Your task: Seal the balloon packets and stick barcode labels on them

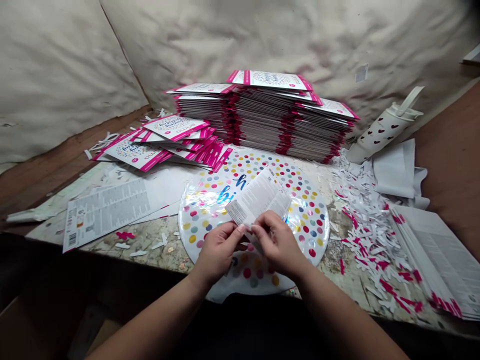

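Observation:
A grey-and-white card with small print [258, 197] is pinched at its near edge by both my hands. My left hand [219, 250] has thumb and fingers closed on the near left corner. Beside it, the fingertips of my right hand [277, 242] are pressed together at the same edge, almost touching my left thumb. Below the card a flat round balloon [311, 220] with coloured dots and blue lettering lies on the table, its near edge reaching the table's front. The card covers part of the lettering, and my fingers hide its near corner.
Stacks of pink-edged packets [262, 120] stand at the back, with a looser pile of packets [161, 137] to their left. Printed sheets [108, 212] lie at left. Paper scraps [363, 235], a leaning heart-patterned tumbler [380, 132] and more cards [438, 250] are at right.

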A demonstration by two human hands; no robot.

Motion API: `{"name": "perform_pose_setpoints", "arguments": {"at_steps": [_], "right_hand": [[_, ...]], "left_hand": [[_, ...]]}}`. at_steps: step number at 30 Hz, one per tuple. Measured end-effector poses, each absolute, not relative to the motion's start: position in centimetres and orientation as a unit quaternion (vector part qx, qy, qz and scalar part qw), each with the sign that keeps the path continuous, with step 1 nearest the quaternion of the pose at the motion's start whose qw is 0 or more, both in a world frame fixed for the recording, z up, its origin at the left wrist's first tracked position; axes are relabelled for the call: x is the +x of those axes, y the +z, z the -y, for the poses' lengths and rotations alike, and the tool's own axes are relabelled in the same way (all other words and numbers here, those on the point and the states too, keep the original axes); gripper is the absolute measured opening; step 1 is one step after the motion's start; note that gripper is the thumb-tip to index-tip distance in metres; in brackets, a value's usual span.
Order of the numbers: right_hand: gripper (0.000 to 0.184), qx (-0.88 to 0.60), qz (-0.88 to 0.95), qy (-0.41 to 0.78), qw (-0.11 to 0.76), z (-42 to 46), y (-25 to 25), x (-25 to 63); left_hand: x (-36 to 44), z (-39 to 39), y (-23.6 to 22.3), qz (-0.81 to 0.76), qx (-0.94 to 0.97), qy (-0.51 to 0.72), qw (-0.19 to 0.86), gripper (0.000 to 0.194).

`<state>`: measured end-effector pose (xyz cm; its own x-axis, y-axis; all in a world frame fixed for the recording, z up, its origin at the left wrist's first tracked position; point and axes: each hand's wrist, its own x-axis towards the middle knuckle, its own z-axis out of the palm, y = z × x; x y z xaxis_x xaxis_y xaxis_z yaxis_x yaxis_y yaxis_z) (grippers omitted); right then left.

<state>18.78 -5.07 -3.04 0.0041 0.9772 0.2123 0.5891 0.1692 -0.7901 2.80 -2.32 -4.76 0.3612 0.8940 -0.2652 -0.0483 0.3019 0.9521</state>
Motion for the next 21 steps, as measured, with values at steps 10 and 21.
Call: {"name": "perform_pose_setpoints", "arguments": {"at_steps": [10, 21], "right_hand": [[0.065, -0.571, 0.734, 0.008, 0.368, 8.0, 1.1, 28.3], [0.06, -0.532, 0.625, 0.189, 0.539, 6.5, -1.7, 26.3]], "left_hand": [[1.3, 1.9, 1.3, -0.232, 0.894, 0.329, 0.198, 0.049], [-6.7, -4.9, 4.9, -0.337, 0.827, 0.429, -0.137, 0.034]]}}
